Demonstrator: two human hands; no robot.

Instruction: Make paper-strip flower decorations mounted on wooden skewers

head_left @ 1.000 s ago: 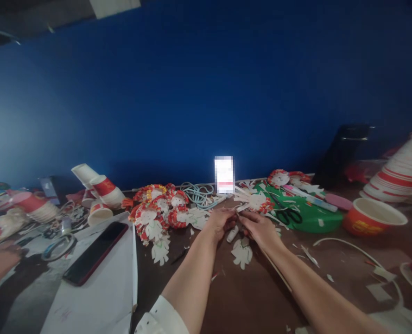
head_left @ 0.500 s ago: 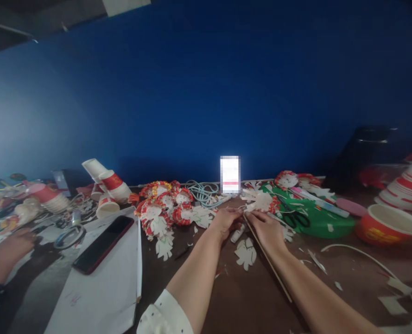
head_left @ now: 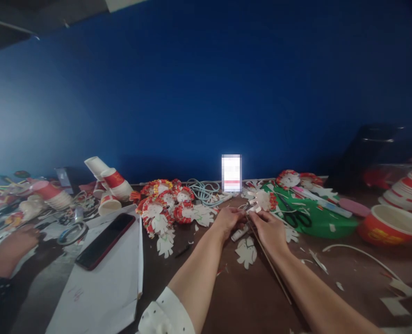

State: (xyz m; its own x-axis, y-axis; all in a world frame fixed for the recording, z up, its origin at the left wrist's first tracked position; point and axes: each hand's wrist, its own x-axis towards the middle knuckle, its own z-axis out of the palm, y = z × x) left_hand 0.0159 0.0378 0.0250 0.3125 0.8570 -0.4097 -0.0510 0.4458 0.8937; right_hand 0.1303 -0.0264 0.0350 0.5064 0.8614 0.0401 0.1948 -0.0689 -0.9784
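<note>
One stick [head_left: 270, 257] is held by its far end in the right grip [head_left: 270, 229], with thumb and fingers pinched on it; from there it is slanted back toward the body, alongside the right wrist. The left grip [head_left: 228, 221] is brought up against that same end with fingertips drawn together, but what is pinched between them cannot be told.

Just below the two grips, one white roll [head_left: 239, 233] and one loose cutout [head_left: 246, 253] are seen, left of the stick. Immediately beyond the fingertips the way is blocked by one red-edged cutout [head_left: 263, 200]. Past it, one lit screen [head_left: 231, 173] is stood up, its content blurred, with a tangled cord [head_left: 204, 191] to its left.

Right of the right grip, one pair of scissors [head_left: 298, 218] is laid on one green sheet [head_left: 326, 222]; farther right, one pink disc [head_left: 354, 207] and one red bowl [head_left: 393, 225] are placed. Left of the left grip, red-and-white ornaments [head_left: 167, 199] are heaped, too overlapped to be counted. Farther left, one phone [head_left: 104, 241] is rested on one white board [head_left: 98, 287], near one tape ring [head_left: 72, 233]; beyond these, another person's hand [head_left: 21, 241] is seen over the bench [head_left: 247, 306].
</note>
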